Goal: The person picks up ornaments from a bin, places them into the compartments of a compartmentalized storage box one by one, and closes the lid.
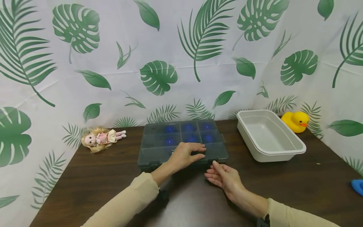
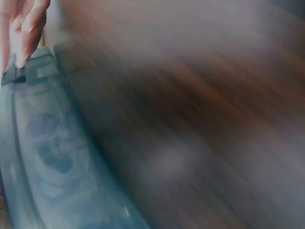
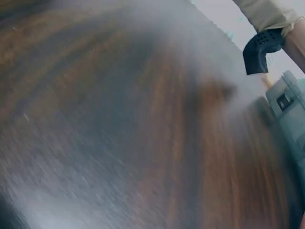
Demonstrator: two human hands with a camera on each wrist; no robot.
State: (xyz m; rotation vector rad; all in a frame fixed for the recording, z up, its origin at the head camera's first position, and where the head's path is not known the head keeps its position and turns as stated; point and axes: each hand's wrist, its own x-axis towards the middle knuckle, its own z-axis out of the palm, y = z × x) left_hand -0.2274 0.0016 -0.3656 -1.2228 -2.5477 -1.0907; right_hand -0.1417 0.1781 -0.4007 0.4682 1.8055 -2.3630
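Observation:
A dark translucent compartment box [image 1: 153, 142] lies on the table with its lid down. Blue rounded shapes [image 1: 188, 127] show through the lid in several compartments. My left hand [image 1: 184, 155] is over the front middle of the lid, fingers loosely extended to the right. At the box's front right corner, the thumb of my right hand [image 1: 225, 179] touches a dark latch [image 2: 14, 75], its other fingers loosely bent below. In the right wrist view, another latch [image 3: 284, 101] shows on the box's front side.
A light grey basin [image 1: 255, 148] stands right of the box, with a yellow rubber duck [image 1: 296, 122] behind it. A doll [image 1: 103, 138] lies at the back left. Something blue [image 1: 357, 186] is at the right edge. A leaf-print cloth [image 1: 119, 91] hangs behind the table.

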